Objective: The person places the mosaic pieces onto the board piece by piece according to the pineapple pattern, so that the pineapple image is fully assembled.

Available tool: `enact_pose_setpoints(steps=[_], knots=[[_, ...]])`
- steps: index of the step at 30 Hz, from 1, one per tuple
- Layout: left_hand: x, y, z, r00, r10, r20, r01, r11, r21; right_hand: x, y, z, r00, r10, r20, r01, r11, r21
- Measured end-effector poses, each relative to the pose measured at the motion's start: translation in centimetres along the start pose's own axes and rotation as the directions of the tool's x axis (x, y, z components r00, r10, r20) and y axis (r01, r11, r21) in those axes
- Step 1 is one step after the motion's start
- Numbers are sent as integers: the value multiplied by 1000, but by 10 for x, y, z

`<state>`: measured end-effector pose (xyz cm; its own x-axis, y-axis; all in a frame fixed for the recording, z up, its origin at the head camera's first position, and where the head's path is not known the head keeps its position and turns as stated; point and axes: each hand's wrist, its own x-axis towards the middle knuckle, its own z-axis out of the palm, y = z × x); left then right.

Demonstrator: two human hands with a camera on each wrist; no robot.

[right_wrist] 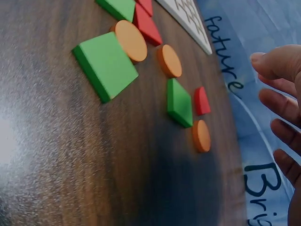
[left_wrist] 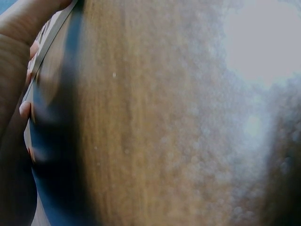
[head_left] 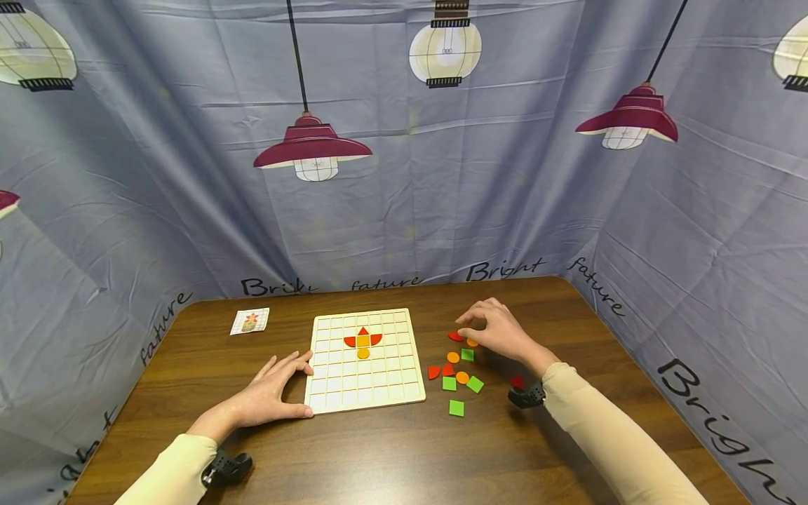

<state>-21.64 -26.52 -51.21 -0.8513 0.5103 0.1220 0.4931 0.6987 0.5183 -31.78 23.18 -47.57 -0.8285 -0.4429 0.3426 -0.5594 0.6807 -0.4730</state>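
A white gridded board (head_left: pixel 366 386) lies on the table. On it are a red triangle (head_left: pixel 362 332), two red curved-edged pieces (head_left: pixel 376 340), an orange square (head_left: pixel 362 341) and an orange disc (head_left: pixel 362 353). My left hand (head_left: pixel 268 393) rests along the board's left side, thumb at the near corner and fingertips at the edge. My right hand (head_left: pixel 499 330) hovers above loose pieces, thumb and fingers apart with nothing seen between them. Nearest it are a red piece (right_wrist: pixel 201 101), an orange disc (right_wrist: pixel 201 136) and a green square (right_wrist: pixel 179 103).
More loose green squares (head_left: pixel 456 408), orange discs (head_left: pixel 463 377) and red pieces (head_left: pixel 433 372) lie right of the board. Another red piece (head_left: pixel 517 381) is by the right wrist. A picture card (head_left: pixel 250 321) lies at the back left. Curtains (head_left: pixel 404 210) surround the table.
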Motion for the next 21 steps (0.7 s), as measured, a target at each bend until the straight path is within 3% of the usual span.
enact_pose_setpoints(steps=[21], knots=[[-1,-3,-1,1000,0,-2,0,1000,1,-3,27,16,987,133,90,-127,990,-67]])
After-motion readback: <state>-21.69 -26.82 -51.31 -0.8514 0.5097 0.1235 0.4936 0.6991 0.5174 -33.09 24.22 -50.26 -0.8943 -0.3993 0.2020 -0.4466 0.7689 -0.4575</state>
